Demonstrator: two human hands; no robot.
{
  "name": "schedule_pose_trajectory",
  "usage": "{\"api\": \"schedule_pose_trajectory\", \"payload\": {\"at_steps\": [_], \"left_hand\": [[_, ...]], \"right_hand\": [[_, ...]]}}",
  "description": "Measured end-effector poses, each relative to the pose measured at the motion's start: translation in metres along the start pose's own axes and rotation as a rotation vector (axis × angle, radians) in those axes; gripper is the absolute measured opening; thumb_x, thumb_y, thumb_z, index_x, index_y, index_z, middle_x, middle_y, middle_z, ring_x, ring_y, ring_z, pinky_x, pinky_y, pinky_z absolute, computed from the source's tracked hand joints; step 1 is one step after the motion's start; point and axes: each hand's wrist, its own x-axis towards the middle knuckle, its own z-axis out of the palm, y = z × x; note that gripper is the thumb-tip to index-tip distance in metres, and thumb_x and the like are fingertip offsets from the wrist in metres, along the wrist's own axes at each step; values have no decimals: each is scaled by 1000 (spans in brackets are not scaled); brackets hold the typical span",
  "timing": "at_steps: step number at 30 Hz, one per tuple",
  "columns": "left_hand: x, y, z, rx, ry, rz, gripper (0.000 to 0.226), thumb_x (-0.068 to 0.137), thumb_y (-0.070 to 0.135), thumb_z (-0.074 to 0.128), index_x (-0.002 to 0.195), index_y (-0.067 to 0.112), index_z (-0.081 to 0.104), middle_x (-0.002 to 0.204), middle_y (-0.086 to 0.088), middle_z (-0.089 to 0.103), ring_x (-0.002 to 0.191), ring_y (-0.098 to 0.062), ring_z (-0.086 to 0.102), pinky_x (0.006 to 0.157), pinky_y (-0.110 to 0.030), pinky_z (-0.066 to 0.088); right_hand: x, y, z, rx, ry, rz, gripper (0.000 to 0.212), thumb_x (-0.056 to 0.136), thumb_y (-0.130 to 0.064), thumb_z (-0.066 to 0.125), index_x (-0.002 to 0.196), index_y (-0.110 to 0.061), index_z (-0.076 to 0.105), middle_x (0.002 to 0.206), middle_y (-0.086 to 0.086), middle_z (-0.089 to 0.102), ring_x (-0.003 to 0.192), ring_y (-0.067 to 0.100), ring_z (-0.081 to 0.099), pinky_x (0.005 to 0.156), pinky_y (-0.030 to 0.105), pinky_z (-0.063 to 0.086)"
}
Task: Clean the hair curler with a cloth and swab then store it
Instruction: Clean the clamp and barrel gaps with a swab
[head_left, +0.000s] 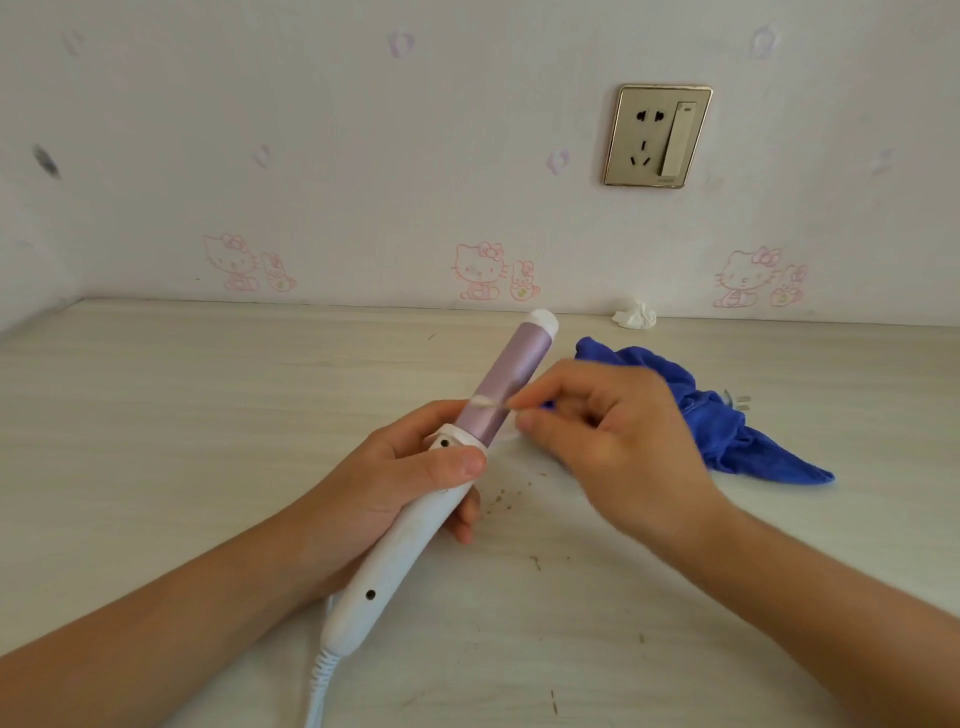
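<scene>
Your two forearms came in from the bottom corners, left (156, 613) and right (831, 587), with the white cord (319, 675) of the hair curler (405, 551) dropping out of frame between them. Your left hand (410, 483) was wrapped round the white handle, thumb laid across the top near the collar and fingers curled underneath. So the curler was up off the table (208, 415), tilted with its purple barrel pointing away and to the right, white tip toward the wall.

Your right hand (608, 431) was pinching a cotton swab (491, 404) between thumb and forefinger, other fingers loosely curled in. The swab's tip sat on the lower part of the barrel, just above the collar. Bit blurry there tbh.

Right behind that hand a blue cloth (727, 431) lay crumpled on the table, with two metal plug prongs (740, 402) poking out at its right side. Small dark specks (501, 493) were scattered on the tabletop under the curler. Further back, a scrunched white tissue (635, 315) sat by the wall, and a gold-framed socket (657, 136) was up on the cartoon-cat wallpaper.
</scene>
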Motion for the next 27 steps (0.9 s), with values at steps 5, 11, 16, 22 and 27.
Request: {"api": "schedule_pose_trajectory", "payload": {"at_steps": [5,11,16,22,27], "left_hand": [[0,-2,-1,62,-22,-36,47,74,34,78,110,5,69,73,-9,64,62,-20,62,61,-32,57],[1,-4,-5,-19,-43,-42,48,76,33,83,119,19,67,103,-11,74,51,-19,61,47,-30,53],[1,-4,-7,-34,-93,-1,74,71,67,82,127,23,63,100,-16,71,44,-13,52,43,-24,48],[0,-5,-7,-20,-107,18,57,87,62,70,128,23,65,93,-13,66,44,-12,50,43,-23,46],[0,-5,-7,-69,-100,-12,51,91,47,63,129,13,62,92,-15,63,45,-17,48,44,-25,43]], "right_hand": [[13,9,-12,16,126,99,19,91,3,69,82,-13,75,41,-13,37,39,4,32,47,9,32],[-2,3,3,-39,11,-24,16,91,-8,72,83,-22,76,43,-10,42,41,5,36,47,11,31],[11,14,-9,-74,124,97,19,90,-1,71,81,-17,76,43,-9,45,41,5,38,49,12,35],[12,11,-14,56,233,74,27,91,2,68,78,-20,75,47,-5,44,44,6,34,47,12,34],[2,-1,-9,265,203,-44,27,93,-2,62,79,-24,69,53,11,36,48,11,30,48,18,32]]}}
